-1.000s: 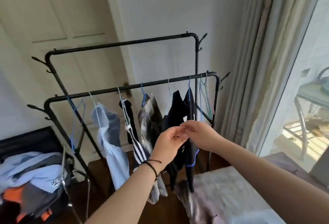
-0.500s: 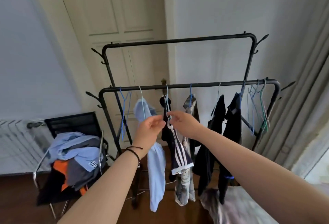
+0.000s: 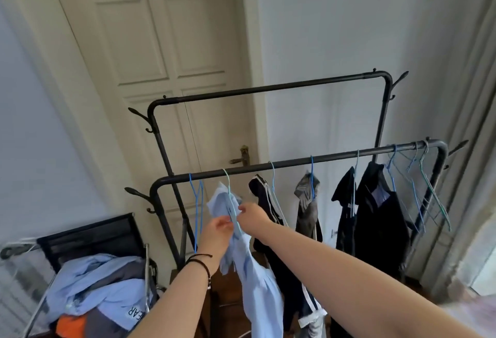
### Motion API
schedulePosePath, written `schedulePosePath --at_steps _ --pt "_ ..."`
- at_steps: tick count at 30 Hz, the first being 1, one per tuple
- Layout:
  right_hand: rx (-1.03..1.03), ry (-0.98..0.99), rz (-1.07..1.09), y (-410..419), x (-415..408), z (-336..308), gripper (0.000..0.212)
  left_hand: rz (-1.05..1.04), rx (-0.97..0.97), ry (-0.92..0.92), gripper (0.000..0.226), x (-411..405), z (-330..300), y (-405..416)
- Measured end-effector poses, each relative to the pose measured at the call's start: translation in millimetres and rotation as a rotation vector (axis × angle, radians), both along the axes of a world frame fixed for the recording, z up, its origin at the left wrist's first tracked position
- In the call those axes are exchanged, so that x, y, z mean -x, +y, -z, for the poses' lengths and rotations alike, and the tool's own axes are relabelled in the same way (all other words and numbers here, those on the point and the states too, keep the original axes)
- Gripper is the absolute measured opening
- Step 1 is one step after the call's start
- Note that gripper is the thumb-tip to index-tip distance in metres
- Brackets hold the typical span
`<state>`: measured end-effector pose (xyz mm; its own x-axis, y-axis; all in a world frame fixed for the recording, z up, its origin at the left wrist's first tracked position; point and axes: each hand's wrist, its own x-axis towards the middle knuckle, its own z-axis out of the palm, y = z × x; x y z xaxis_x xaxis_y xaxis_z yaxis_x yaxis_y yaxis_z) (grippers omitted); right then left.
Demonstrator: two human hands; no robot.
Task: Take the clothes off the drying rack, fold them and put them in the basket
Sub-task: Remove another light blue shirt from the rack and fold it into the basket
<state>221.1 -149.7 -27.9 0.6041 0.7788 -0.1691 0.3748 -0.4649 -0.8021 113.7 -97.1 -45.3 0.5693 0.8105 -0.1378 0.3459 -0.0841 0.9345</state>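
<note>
A black metal drying rack (image 3: 295, 162) stands before a door, with several garments on wire hangers along its front rail. A light blue shirt (image 3: 252, 278) hangs near the left end. My left hand (image 3: 217, 233) pinches the shirt's upper part just below the hanger, fingers curled on the cloth. My right hand (image 3: 251, 213) pinches the same shirt at the collar beside the hanger wire. To the right hang black trousers with white stripes (image 3: 271, 219), a grey patterned garment (image 3: 307, 203) and two dark garments (image 3: 375, 219). No basket is in view.
A black chair (image 3: 88, 233) at lower left carries a pile of clothes (image 3: 99, 292). Empty hangers (image 3: 426, 190) hang at the rail's right end, one blue hanger (image 3: 197, 209) at the left. A curtain (image 3: 475, 123) falls on the right. A radiator (image 3: 16, 270) sits at far left.
My view and both hands shifted left along the rail, from the dark garments past the striped trousers to the light blue shirt, which both hands now pinch.
</note>
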Motion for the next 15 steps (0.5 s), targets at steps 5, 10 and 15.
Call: schedulePosePath --at_steps 5,10,15 --pt "0.078 0.060 0.096 41.2 -6.1 15.7 0.034 0.049 0.112 -0.019 0.025 -24.6 15.4 35.7" --pt "-0.072 0.285 0.190 59.9 -11.8 28.6 0.034 0.075 0.182 -0.042 0.031 -36.4 19.1 51.0" --pt "-0.115 0.360 0.221 69.8 -11.2 34.5 0.032 0.065 0.176 -0.104 0.033 -33.7 28.0 58.5"
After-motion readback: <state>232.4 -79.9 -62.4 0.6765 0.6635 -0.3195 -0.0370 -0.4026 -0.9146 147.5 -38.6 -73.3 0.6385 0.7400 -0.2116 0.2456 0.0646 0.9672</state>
